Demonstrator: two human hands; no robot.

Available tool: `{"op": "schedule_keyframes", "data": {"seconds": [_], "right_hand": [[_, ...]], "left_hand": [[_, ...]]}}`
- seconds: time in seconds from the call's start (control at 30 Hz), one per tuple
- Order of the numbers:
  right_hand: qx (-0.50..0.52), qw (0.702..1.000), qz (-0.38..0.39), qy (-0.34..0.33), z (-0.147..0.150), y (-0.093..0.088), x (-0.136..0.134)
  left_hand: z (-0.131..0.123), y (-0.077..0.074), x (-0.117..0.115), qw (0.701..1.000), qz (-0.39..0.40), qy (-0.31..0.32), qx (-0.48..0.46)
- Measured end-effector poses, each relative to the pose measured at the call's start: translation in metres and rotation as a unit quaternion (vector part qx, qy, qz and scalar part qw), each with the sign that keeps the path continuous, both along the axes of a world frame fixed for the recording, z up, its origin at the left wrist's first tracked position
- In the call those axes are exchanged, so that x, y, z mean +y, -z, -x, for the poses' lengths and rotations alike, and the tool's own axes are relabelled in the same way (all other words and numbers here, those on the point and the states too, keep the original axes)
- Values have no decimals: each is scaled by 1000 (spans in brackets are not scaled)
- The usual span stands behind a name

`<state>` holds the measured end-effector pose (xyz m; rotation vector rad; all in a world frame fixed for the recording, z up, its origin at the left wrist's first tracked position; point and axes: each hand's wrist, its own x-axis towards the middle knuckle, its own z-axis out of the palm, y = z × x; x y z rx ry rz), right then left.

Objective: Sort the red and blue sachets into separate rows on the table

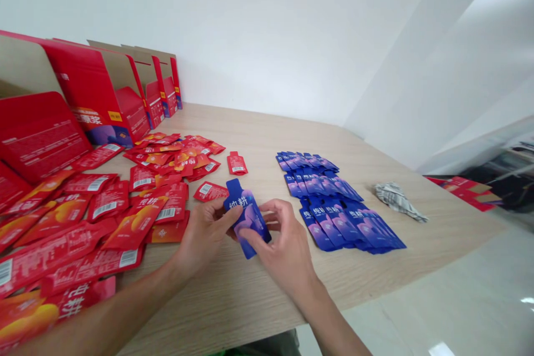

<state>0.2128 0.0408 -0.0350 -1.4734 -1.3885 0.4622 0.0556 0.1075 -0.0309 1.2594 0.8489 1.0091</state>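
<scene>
Above the table's front part, a blue-purple sachet (pixel 253 216) with a narrow neck is pinched between my two hands. My left hand (pixel 203 236) grips its left edge, thumb on the front. Across the lower right of the sachet lies the thumb of my right hand (pixel 288 253), its fingers curled behind. Whether a second sachet sits behind it is hard to make out. To the right, matching blue sachets (pixel 329 214) lie overlapped in rows. Left of my hands spreads a loose heap of red and orange sachets (pixel 108 206). One red sachet (pixel 237 163) lies apart, beyond my hands.
Open red cardboard boxes (pixel 100 89) stand in a row at the back left, by the wall. A crumpled striped cloth (pixel 396 199) rests on the right side of the wooden table (pixel 267 130). Red cardboard (pixel 465 189) shows past the table's right edge.
</scene>
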Motion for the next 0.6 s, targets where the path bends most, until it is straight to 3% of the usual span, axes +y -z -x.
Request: {"op": "schedule_keyframes", "data": {"seconds": [0.13,0.27,0.4,0.5,0.6], "right_hand": [[-185,978,-92,-3,4,4,-5],[-236,964,-120,23,-10,-3,-10],[-288,940,-125,137,-78,-23,-18],[-378,889,-23,258,-147,-35,-27],[-453,831,105,307,-197,-37,-36]], "left_hand": [[-3,3,-4,998,45,14,-32],[-4,4,-8,995,48,72,-48],[-1,5,-7,993,40,97,-46],[0,5,-5,995,26,86,-37],[0,5,-4,996,19,83,-26]]}}
